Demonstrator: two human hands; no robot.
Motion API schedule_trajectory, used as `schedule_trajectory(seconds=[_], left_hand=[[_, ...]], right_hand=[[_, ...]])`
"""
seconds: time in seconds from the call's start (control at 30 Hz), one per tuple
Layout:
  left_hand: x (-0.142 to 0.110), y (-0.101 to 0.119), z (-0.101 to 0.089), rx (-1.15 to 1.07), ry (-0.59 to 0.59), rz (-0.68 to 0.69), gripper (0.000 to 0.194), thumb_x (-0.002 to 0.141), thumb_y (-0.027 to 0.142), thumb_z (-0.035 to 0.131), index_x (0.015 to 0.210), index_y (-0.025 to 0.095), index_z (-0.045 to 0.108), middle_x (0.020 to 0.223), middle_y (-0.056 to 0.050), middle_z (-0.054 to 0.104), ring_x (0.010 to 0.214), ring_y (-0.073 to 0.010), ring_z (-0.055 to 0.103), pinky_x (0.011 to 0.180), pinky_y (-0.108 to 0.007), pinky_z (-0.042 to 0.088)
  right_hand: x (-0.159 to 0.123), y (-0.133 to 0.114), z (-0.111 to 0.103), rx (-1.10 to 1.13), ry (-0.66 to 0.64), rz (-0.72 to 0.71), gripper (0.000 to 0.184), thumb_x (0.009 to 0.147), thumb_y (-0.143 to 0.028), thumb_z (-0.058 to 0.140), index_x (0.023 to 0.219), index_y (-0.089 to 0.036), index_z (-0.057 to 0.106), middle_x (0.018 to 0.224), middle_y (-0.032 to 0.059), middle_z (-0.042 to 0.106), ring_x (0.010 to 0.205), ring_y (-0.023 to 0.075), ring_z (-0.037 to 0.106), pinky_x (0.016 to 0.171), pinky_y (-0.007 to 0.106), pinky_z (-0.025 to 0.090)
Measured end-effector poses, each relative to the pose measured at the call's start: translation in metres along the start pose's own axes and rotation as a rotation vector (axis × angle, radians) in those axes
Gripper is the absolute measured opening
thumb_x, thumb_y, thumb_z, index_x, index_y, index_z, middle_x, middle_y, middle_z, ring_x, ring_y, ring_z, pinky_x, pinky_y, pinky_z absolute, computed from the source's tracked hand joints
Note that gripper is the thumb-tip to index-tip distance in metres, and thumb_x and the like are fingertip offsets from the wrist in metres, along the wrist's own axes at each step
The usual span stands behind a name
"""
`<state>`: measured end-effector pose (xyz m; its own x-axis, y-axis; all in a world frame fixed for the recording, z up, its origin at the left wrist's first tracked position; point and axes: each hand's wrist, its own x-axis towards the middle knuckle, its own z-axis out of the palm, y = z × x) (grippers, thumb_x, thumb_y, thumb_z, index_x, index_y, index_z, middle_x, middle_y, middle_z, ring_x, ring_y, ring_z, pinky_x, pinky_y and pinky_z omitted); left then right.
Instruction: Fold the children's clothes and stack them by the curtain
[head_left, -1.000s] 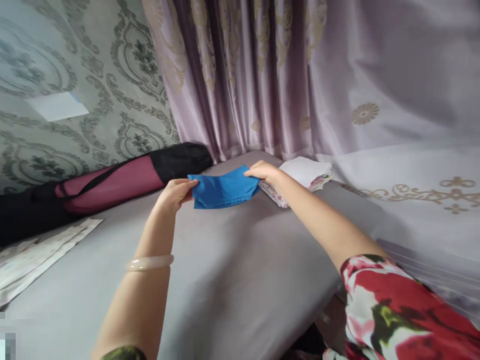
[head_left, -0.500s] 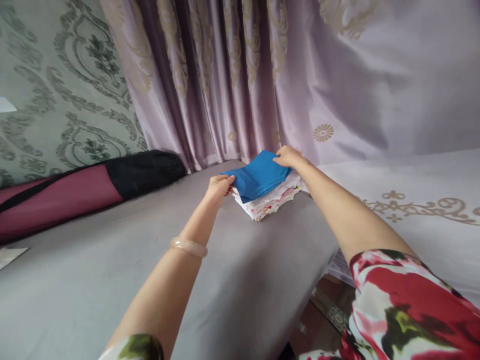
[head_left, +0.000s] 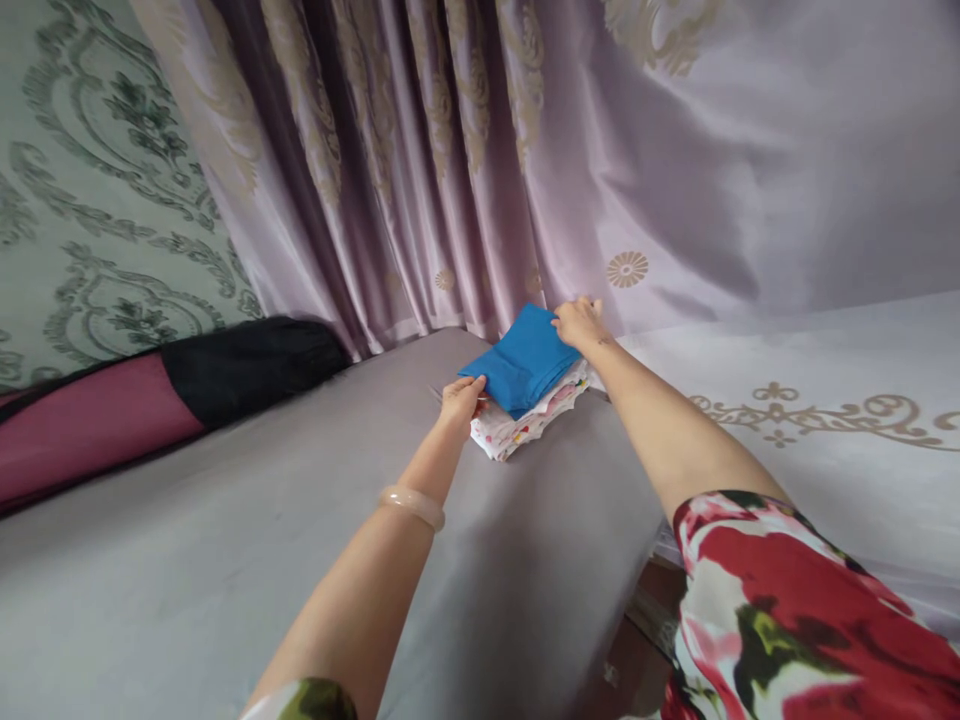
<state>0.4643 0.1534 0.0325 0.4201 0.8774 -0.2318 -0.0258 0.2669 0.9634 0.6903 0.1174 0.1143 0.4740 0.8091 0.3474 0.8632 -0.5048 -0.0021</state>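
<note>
A folded blue cloth [head_left: 525, 355] lies on top of a stack of folded white printed cloths [head_left: 517, 432], at the far corner of the grey padded surface. My left hand [head_left: 461, 398] pinches the cloth's near left corner between thumb and fingers. At the far right corner, my right hand [head_left: 579, 322] grips the blue cloth's edge with closed fingers. Small red, pink and yellow marks show on the white cloths below.
A long maroon and black bag [head_left: 247, 375] lies on the left against the patterned wall. Lilac curtains [head_left: 420, 200] hang right behind the stack. Along the right, pale fabric with gold scrollwork [head_left: 825, 410] borders the grey surface [head_left: 300, 540].
The view has swung slightly to the right. My left hand has drawn in nearer the stack with its corner of the blue cloth, which now lies more squarely over the white cloths.
</note>
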Motion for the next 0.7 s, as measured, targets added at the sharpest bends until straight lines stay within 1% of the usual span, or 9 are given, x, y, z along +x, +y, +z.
schedule_trajectory(seconds=[0.17,0.3,0.4,0.5,0.6,0.7], left_hand=[[0.006,-0.013,0.004,0.061,0.015,-0.048,0.027,0.086,0.024,0.06,0.061,0.017,0.052,0.056,0.002,0.058,0.035,-0.0059,0.043,0.038,-0.021,0.028],[0.009,-0.022,0.005,0.077,0.024,-0.053,0.032,0.089,0.023,0.054,0.057,0.018,0.05,0.051,0.002,0.054,0.034,-0.0069,0.042,0.036,-0.022,0.025],[0.009,-0.024,0.005,0.087,0.024,-0.052,0.035,0.09,0.021,0.052,0.056,0.017,0.049,0.049,0.002,0.054,0.033,-0.0065,0.041,0.036,-0.022,0.025],[0.008,-0.026,0.005,0.096,0.029,-0.052,0.034,0.09,0.021,0.051,0.057,0.017,0.05,0.05,0.001,0.055,0.033,-0.0062,0.043,0.036,-0.021,0.026],[0.006,-0.028,0.005,0.095,0.049,-0.051,0.03,0.09,0.021,0.052,0.059,0.017,0.05,0.052,0.002,0.057,0.034,-0.0062,0.044,0.037,-0.02,0.027],[0.006,-0.032,0.005,0.099,0.071,-0.039,0.027,0.088,0.022,0.054,0.062,0.017,0.052,0.054,0.002,0.058,0.035,-0.0063,0.045,0.037,-0.019,0.027]], right_hand=[[-0.004,0.006,0.019,-0.012,0.011,-0.002,0.024,0.093,-0.018,0.05,0.097,-0.009,0.072,0.104,0.0177,0.068,0.119,0.0312,0.045,0.099,0.045,0.026],[-0.012,0.01,0.036,-0.069,0.037,-0.012,0.03,0.095,-0.019,0.044,0.1,-0.011,0.072,0.107,0.0174,0.068,0.115,0.0297,0.047,0.094,0.042,0.028],[-0.018,0.012,0.049,-0.088,0.033,-0.005,0.032,0.095,-0.018,0.041,0.102,-0.011,0.072,0.11,0.0174,0.068,0.113,0.0291,0.046,0.092,0.04,0.028],[-0.024,0.015,0.062,-0.093,0.012,0.028,0.031,0.095,-0.018,0.041,0.102,-0.012,0.071,0.112,0.0162,0.067,0.113,0.0285,0.046,0.091,0.04,0.027],[-0.03,0.015,0.074,-0.077,0.004,0.098,0.029,0.094,-0.019,0.043,0.11,-0.013,0.066,0.114,0.0158,0.066,0.112,0.0273,0.047,0.09,0.039,0.027],[-0.037,0.013,0.08,-0.073,0.053,0.162,0.032,0.093,-0.021,0.044,0.118,-0.012,0.061,0.119,0.0174,0.062,0.111,0.0276,0.046,0.088,0.038,0.028]])
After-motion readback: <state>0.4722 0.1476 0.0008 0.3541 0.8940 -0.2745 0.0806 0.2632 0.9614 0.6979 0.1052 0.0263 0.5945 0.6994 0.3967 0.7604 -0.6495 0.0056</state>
